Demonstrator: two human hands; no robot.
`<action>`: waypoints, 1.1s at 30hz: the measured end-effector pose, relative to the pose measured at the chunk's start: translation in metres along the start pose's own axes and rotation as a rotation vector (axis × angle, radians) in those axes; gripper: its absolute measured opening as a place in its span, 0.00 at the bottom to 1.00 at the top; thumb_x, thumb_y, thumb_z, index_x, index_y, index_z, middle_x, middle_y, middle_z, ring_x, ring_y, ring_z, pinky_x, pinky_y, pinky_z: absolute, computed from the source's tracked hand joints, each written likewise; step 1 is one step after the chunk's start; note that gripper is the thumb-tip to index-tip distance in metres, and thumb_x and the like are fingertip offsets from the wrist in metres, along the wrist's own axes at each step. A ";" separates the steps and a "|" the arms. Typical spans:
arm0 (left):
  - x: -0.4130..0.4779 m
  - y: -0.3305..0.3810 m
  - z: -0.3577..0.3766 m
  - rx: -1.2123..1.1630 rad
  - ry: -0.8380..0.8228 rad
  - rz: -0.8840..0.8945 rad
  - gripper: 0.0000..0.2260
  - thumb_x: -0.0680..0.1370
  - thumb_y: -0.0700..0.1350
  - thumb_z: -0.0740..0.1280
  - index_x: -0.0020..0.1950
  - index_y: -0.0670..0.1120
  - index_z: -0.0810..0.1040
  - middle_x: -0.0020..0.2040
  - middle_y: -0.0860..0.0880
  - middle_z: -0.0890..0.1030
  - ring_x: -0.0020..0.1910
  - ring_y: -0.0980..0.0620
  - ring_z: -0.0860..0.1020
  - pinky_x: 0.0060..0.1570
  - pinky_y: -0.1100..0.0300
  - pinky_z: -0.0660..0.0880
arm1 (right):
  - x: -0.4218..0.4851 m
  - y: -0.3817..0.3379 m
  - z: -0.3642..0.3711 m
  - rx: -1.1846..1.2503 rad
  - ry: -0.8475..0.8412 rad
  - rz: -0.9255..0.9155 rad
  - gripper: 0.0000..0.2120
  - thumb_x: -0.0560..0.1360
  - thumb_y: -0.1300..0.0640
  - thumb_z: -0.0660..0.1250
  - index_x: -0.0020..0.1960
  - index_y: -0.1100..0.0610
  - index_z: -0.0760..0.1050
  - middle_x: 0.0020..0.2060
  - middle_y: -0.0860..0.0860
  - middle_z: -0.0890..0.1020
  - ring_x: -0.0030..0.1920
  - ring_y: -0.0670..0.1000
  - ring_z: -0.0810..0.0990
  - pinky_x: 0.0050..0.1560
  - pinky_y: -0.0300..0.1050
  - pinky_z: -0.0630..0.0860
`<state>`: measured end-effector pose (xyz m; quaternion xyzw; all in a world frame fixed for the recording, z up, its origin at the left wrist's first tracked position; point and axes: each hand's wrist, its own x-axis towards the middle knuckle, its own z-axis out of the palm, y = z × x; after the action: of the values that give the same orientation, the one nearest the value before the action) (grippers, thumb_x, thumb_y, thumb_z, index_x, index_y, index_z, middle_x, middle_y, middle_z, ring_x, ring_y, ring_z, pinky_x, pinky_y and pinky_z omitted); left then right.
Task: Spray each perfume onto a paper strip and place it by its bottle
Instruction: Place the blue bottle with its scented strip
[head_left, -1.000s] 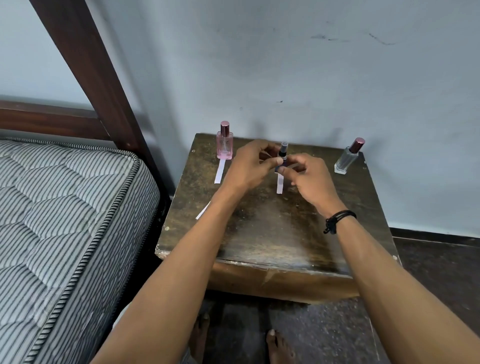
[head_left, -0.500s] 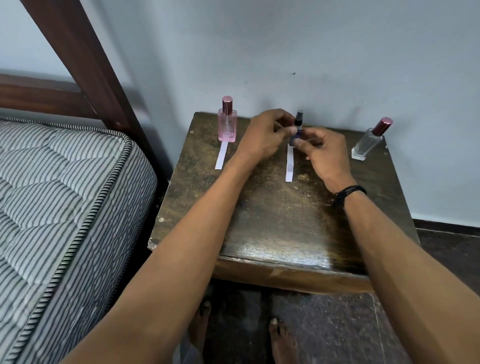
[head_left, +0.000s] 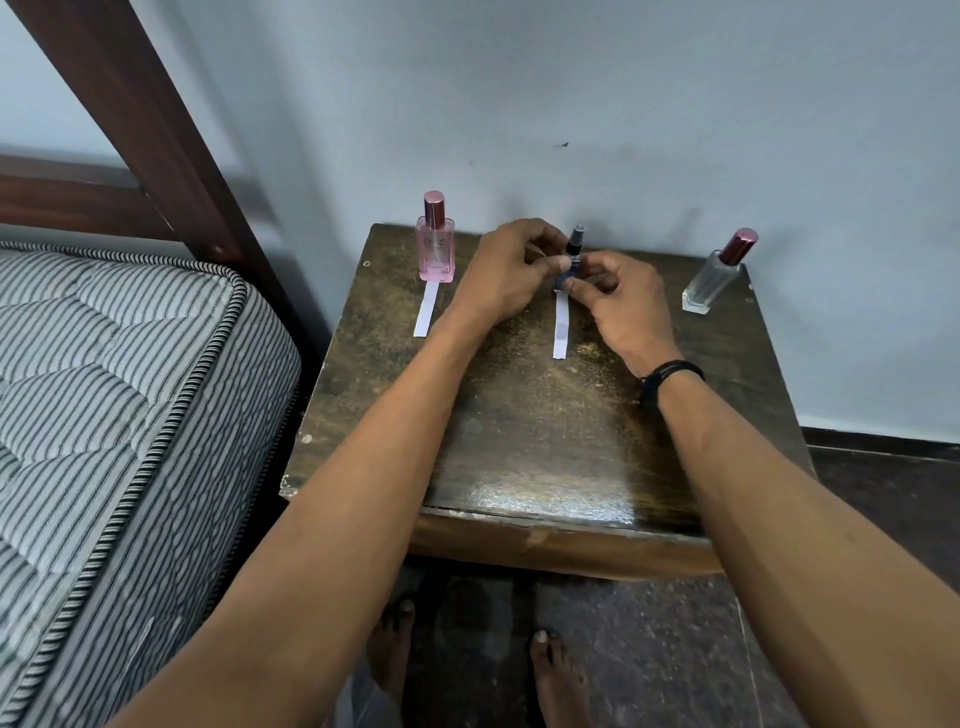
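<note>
Barely anything has shifted in the last half second: both hands stay at the small dark blue spray bottle (head_left: 574, 254), and the white strip before it lies where it lay.

That bottle stands upright at the far middle of the worn wooden bedside table (head_left: 519, 441), close to the wall. The left hand (head_left: 506, 275) has its fingers curled, and its thumb tip presses the bottle's left side, so it grips the bottle. The right hand (head_left: 618, 301) pinches the lower part of the bottle between thumb and forefinger. A black wristband (head_left: 670, 374) sits on that wrist.

The middle paper strip (head_left: 561, 325) lies flat on the table, its far end touching the bottle's base under the fingertips and its length running toward the near edge. A faint damp spot shows about halfway along it.

At the far left stands a pink perfume bottle (head_left: 435, 249) with a rosy metallic cap, and a second paper strip (head_left: 426, 309) lies just in front of it, touching its base. At the far right stands a clear glass bottle (head_left: 714, 278) with a maroon cap.

A striped mattress (head_left: 104, 389) lies left of the table, with a dark wooden bedpost (head_left: 156, 130) rising behind it. Bare feet (head_left: 550, 670) show on the dark floor below the near edge.
</note>
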<state>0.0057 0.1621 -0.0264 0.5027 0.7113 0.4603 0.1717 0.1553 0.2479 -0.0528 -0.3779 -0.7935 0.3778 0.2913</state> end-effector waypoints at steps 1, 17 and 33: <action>0.000 -0.001 0.000 -0.006 -0.002 -0.005 0.08 0.76 0.43 0.73 0.55 0.45 0.83 0.47 0.53 0.83 0.44 0.59 0.79 0.41 0.78 0.71 | 0.000 0.000 0.000 0.005 -0.002 0.003 0.10 0.76 0.54 0.76 0.57 0.50 0.85 0.42 0.45 0.86 0.42 0.41 0.82 0.42 0.32 0.72; -0.002 -0.007 0.001 -0.056 -0.026 -0.007 0.09 0.76 0.42 0.73 0.56 0.48 0.82 0.45 0.57 0.83 0.43 0.63 0.79 0.44 0.75 0.73 | -0.002 0.001 0.000 -0.001 -0.002 0.004 0.11 0.76 0.54 0.76 0.58 0.49 0.84 0.45 0.47 0.87 0.47 0.46 0.85 0.54 0.48 0.82; -0.002 -0.009 0.002 -0.071 -0.023 -0.007 0.09 0.76 0.42 0.73 0.57 0.48 0.82 0.47 0.53 0.84 0.44 0.60 0.80 0.47 0.69 0.75 | -0.003 -0.001 0.000 -0.004 0.007 0.007 0.10 0.76 0.56 0.76 0.57 0.49 0.83 0.44 0.45 0.86 0.42 0.38 0.82 0.48 0.37 0.78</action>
<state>0.0034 0.1604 -0.0350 0.4989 0.6944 0.4787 0.1992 0.1567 0.2457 -0.0524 -0.3827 -0.7919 0.3759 0.2919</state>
